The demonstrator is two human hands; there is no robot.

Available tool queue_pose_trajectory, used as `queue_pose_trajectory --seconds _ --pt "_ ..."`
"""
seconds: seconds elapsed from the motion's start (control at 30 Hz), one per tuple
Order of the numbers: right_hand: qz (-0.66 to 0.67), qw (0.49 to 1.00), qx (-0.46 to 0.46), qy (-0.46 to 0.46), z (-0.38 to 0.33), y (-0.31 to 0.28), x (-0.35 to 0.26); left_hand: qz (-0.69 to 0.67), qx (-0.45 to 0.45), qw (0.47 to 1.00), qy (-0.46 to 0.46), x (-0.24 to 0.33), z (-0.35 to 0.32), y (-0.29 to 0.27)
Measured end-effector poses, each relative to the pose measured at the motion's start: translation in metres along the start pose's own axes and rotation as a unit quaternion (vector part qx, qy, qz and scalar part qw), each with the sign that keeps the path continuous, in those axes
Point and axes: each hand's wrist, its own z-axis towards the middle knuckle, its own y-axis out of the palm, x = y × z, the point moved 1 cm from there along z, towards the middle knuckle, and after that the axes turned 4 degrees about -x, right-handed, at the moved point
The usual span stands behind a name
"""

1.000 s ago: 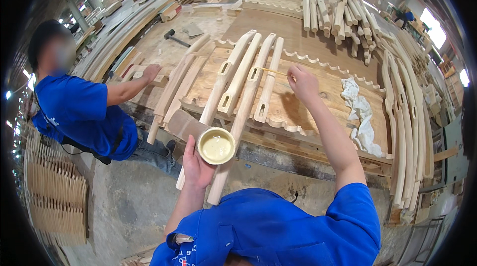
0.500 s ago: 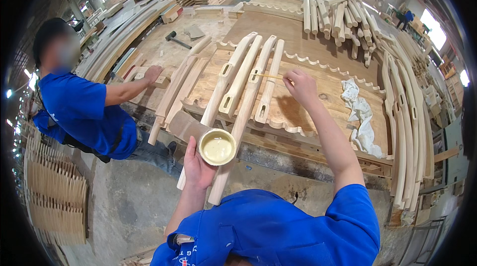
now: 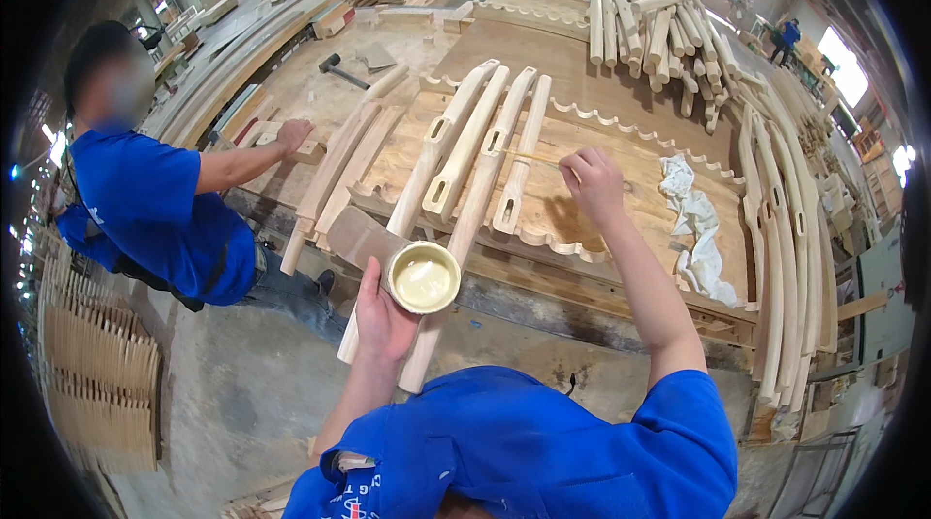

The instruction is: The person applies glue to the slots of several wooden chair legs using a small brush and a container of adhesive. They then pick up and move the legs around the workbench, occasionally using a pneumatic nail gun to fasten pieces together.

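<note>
My left hand point(image 3: 380, 313) holds a small round cup of pale glue point(image 3: 423, 277) over the near ends of several long curved wooden pieces point(image 3: 472, 150). My right hand point(image 3: 593, 184) grips a thin wooden stick point(image 3: 530, 159) whose far tip rests at a slot in one of those pieces. The pieces lie side by side on a wide scalloped wooden panel point(image 3: 621, 145). Each piece has oblong slots cut in it.
A co-worker in a blue shirt point(image 3: 145, 209) stands at the left, one hand point(image 3: 291, 135) on a wood block. A white rag point(image 3: 690, 218) lies right of my hand. More curved pieces point(image 3: 786, 257) are stacked at the right, a mallet point(image 3: 339, 70) and lumber stacks behind.
My right hand with the stick has shifted slightly toward me along the slotted piece. The cup in my left hand has barely moved.
</note>
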Motion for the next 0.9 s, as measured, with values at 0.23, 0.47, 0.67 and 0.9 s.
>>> queue_pose_trajectory --seconds 0.23,0.47,0.67,0.9 --pt "0.146 0.989 -0.036 -0.017 -0.003 -0.058 -0.056 0.021 0.009 0.999 0.027 -0.003 0.01 -0.003" --pt "0.009 0.963 -0.2 -0.182 0.029 -0.125 -0.133 0.102 0.031 0.983 0.149 -0.007 0.013 0.0" --pt "0.137 0.953 -0.258 -0.08 0.014 -0.108 -0.125 0.075 -0.011 0.993 0.087 -0.01 0.015 0.012" --pt "0.297 0.932 -0.146 0.149 -0.046 -0.093 -0.127 -0.006 -0.028 0.999 0.017 -0.011 0.019 0.008"
